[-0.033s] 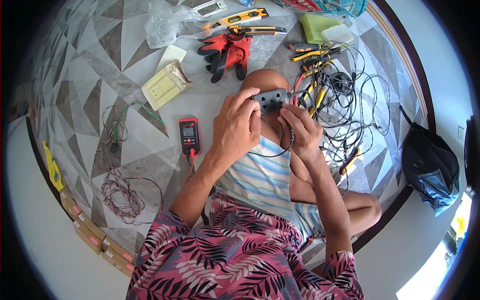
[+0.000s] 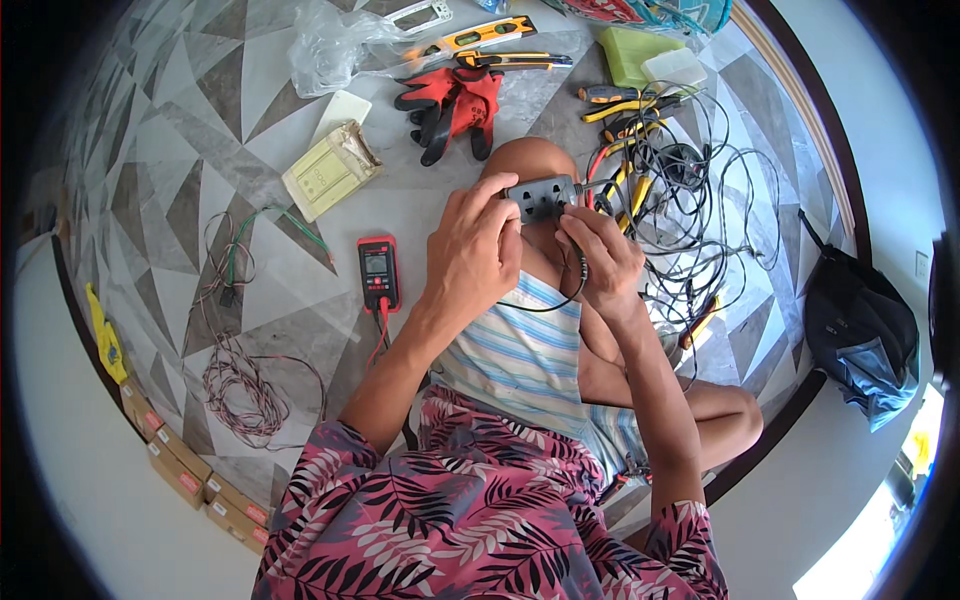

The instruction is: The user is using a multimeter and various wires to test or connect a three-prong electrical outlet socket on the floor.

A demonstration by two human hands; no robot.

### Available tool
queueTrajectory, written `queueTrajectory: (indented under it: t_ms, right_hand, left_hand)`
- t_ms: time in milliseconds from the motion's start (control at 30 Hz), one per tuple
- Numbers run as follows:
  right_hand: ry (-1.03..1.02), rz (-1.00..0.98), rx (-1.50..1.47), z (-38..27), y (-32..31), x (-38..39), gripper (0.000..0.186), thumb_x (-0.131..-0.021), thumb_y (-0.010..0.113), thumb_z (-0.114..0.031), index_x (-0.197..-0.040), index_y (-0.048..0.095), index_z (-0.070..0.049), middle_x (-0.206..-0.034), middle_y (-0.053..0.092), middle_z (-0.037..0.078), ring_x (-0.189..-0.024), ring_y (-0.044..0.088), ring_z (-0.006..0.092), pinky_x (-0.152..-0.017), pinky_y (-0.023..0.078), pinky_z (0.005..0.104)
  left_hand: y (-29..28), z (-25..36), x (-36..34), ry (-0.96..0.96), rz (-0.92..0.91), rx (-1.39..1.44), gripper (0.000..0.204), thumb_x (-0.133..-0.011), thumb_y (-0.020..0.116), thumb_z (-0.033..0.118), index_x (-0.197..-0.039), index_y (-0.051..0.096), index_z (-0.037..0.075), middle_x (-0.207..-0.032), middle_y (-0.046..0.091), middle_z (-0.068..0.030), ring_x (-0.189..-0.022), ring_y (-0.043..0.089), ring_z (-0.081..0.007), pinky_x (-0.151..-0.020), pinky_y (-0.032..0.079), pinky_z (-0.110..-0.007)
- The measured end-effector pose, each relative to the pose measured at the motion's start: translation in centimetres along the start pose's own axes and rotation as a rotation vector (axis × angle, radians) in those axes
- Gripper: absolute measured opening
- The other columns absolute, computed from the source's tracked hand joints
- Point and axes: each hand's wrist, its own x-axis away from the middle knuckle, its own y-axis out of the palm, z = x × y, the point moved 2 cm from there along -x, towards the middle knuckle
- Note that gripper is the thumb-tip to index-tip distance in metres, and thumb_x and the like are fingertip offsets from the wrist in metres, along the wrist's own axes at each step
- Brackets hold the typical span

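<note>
Above my bent knee I hold a small grey power strip [image 2: 535, 198]. My left hand [image 2: 470, 240] is closed around its left end, thumb and fingers against its edge. My right hand [image 2: 598, 255] pinches a black plug [image 2: 563, 208] at the right part of the strip, with a black cable [image 2: 550, 310] looping down below. A red and black handheld meter [image 2: 380, 272] with red and black leads lies left of my left forearm. Tangled black cables [image 2: 700, 250] lie to the right, over several pliers and screwdrivers [image 2: 630, 200] with yellow handles.
On the patterned floor ahead lie red-black gloves [image 2: 465, 110], a level [image 2: 480, 38], a utility knife [image 2: 515, 60], green plastic boxes [image 2: 640, 55] and a cream packaged item [image 2: 328, 175]. Coiled wire [image 2: 245, 395] and cardboard boxes [image 2: 180, 465] lie left; a black bag [image 2: 855, 330] sits right against the wall.
</note>
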Motion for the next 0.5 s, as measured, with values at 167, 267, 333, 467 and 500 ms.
queueTrajectory:
  t_ms: [167, 267, 333, 467, 500]
  right_hand:
    - [-0.005, 0.043, -0.009, 0.5, 0.3, 0.0, 0.037, -0.071, 0.078, 0.004, -0.107, 0.072, -0.004, -0.107, 0.073, 0.009, -0.08, 0.074, 0.0231, -0.06, 0.059, 0.0318]
    - [-0.022, 0.061, 0.011, 0.5, 0.3, -0.2, 0.042, -0.065, 0.074, 0.005, -0.106, 0.072, -0.003, -0.104, 0.072, 0.007, -0.076, 0.074, 0.022, -0.061, 0.06, 0.0321]
    - [-0.027, 0.06, 0.025, 0.4, 0.3, -0.4, 0.042, -0.065, 0.074, 0.005, -0.106, 0.072, -0.004, -0.103, 0.072, 0.007, -0.076, 0.073, 0.0219, -0.061, 0.06, 0.032]
    - [-0.036, 0.052, 0.043, 0.3, 0.2, -0.8, 0.042, -0.064, 0.074, 0.003, -0.105, 0.073, -0.005, -0.102, 0.071, 0.006, -0.075, 0.073, 0.0214, -0.06, 0.059, 0.0317]
    - [-0.042, 0.051, 0.053, 0.3, 0.1, -0.9, 0.043, -0.063, 0.074, 0.002, -0.105, 0.074, -0.006, -0.103, 0.071, 0.006, -0.075, 0.073, 0.0213, -0.06, 0.059, 0.0317]
  left_hand:
    - [0.4, 0.5, -0.2, 0.117, 0.09, -0.052, 0.013, -0.084, 0.068, 0.004, -0.094, 0.06, 0.005, -0.128, 0.063, -0.0049, -0.096, 0.062, -0.0305, -0.074, 0.056, -0.04]
    - [0.6, 0.1, -0.1, 0.14, 0.082, -0.031, 0.012, -0.085, 0.067, 0.003, -0.095, 0.06, 0.004, -0.125, 0.064, -0.0047, -0.096, 0.063, -0.0296, -0.075, 0.055, -0.04]
    - [0.9, -0.3, 0.0, 0.129, 0.072, -0.02, 0.012, -0.085, 0.066, 0.002, -0.095, 0.06, 0.004, -0.124, 0.065, -0.0046, -0.095, 0.063, -0.0292, -0.075, 0.055, -0.039]
    - [1.1, -0.5, 0.1, 0.113, 0.069, -0.006, 0.012, -0.085, 0.066, 0.001, -0.095, 0.059, 0.004, -0.123, 0.066, -0.0044, -0.096, 0.065, -0.0283, -0.076, 0.055, -0.039]
    - [1.1, -0.5, 0.2, 0.119, 0.073, -0.005, 0.012, -0.085, 0.066, 0.001, -0.094, 0.059, 0.004, -0.123, 0.066, -0.0044, -0.097, 0.065, -0.0283, -0.077, 0.055, -0.039]
